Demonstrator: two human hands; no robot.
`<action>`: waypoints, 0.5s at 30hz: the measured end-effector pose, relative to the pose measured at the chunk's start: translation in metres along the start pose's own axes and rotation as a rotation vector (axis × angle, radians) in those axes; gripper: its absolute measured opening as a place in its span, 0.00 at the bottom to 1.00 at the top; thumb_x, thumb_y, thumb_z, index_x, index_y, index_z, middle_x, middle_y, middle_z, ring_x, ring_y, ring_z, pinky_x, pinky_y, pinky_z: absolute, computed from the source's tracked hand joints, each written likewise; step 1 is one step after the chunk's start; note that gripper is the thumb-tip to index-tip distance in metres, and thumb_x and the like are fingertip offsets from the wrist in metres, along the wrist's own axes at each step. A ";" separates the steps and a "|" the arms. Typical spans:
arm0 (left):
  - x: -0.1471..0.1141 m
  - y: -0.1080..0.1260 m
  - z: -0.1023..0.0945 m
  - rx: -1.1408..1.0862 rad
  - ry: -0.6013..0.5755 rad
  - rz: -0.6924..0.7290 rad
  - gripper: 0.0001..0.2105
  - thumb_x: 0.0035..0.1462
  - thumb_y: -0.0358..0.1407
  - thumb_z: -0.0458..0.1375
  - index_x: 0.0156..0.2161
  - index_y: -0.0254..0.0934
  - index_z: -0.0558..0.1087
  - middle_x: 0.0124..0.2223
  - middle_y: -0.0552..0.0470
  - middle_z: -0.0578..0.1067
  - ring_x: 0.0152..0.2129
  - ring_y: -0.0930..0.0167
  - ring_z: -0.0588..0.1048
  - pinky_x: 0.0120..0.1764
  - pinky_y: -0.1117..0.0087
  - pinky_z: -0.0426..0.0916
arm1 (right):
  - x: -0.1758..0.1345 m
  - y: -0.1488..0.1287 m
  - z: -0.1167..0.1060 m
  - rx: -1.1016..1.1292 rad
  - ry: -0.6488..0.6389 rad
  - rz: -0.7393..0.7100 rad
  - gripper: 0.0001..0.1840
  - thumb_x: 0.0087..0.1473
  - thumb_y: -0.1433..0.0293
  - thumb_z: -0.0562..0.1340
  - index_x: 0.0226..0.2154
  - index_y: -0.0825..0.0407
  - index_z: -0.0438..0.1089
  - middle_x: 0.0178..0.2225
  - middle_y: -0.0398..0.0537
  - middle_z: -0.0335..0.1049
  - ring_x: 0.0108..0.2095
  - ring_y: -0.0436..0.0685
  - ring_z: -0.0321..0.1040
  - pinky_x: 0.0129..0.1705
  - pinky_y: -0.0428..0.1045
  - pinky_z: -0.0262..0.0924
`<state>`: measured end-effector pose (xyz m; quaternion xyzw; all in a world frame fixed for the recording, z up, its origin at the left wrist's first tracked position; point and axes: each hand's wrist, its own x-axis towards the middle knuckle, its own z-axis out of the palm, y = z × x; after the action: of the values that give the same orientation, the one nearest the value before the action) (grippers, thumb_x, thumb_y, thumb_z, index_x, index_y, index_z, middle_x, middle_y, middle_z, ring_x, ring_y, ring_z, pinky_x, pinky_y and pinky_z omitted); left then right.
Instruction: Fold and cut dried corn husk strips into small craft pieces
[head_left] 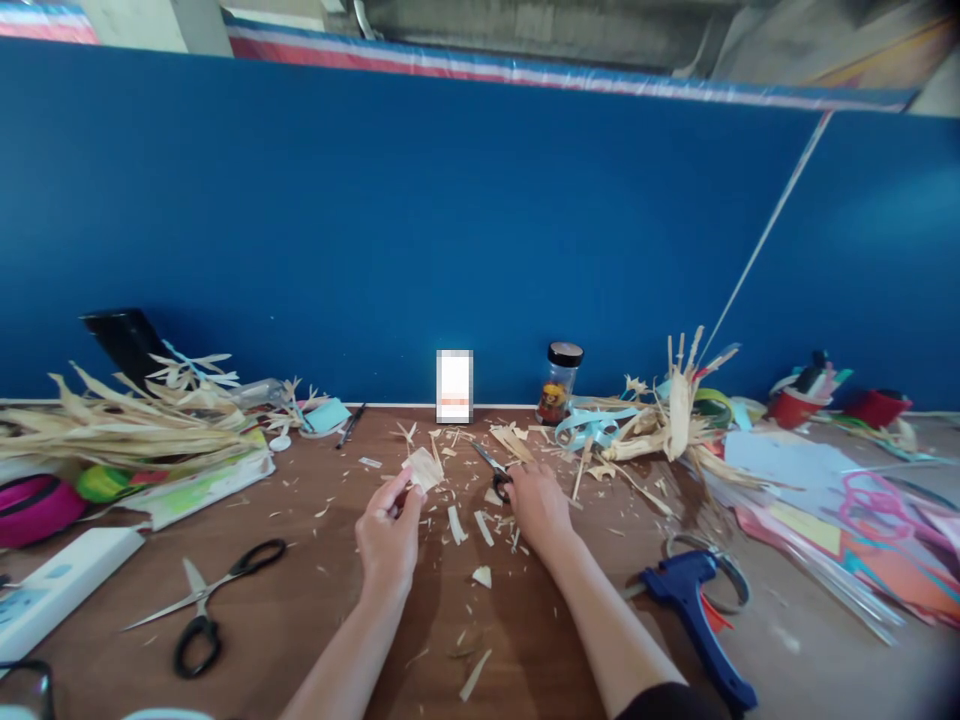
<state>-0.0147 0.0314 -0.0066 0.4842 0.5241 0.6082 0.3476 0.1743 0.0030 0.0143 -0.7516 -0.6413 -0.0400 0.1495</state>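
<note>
Between the thumb and fingers of my left hand (388, 535) is a pale, flat piece of dried corn husk (425, 468), held up over the table. My right hand (538, 508) lies to the right, its fingers closed on the black handles of small scissors (491, 461). The blades point away and to the left, close to the tabletop. How the fingers sit in the handle loops is partly hidden. Cut strips of husk (484, 528) and small scraps are scattered between and around both hands.
Open large scissors (201, 597) lie at left, near a white power strip (71, 580) and a husk pile (120, 435). A lidded jar (559, 385) stands by the blue partition (420, 220). At right are a blue glue gun (694, 610), more husks (679, 415) and coloured sheets (787, 460).
</note>
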 end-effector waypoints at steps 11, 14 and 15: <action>0.002 -0.001 -0.001 0.042 -0.015 -0.003 0.18 0.45 0.39 0.58 0.44 0.38 0.72 0.42 0.47 0.76 0.33 0.67 0.75 0.39 0.67 0.68 | -0.003 0.002 -0.005 0.057 0.045 0.025 0.14 0.52 0.71 0.53 0.44 0.50 0.62 0.39 0.51 0.66 0.41 0.59 0.58 0.40 0.50 0.50; 0.002 -0.003 -0.001 0.030 -0.027 -0.004 0.19 0.45 0.38 0.58 0.45 0.38 0.72 0.42 0.47 0.76 0.33 0.68 0.75 0.39 0.66 0.68 | -0.002 0.001 -0.003 0.091 -0.003 0.018 0.12 0.49 0.69 0.57 0.39 0.50 0.66 0.37 0.51 0.68 0.41 0.60 0.60 0.39 0.50 0.51; 0.002 -0.003 0.000 0.031 -0.032 -0.002 0.19 0.45 0.38 0.58 0.45 0.37 0.72 0.42 0.46 0.76 0.32 0.68 0.75 0.39 0.66 0.68 | -0.001 0.000 -0.002 0.101 -0.011 0.018 0.11 0.48 0.70 0.58 0.38 0.50 0.66 0.36 0.51 0.68 0.41 0.60 0.60 0.39 0.50 0.52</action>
<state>-0.0159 0.0333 -0.0092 0.4985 0.5284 0.5920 0.3491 0.1748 0.0014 0.0158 -0.7491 -0.6364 -0.0019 0.1839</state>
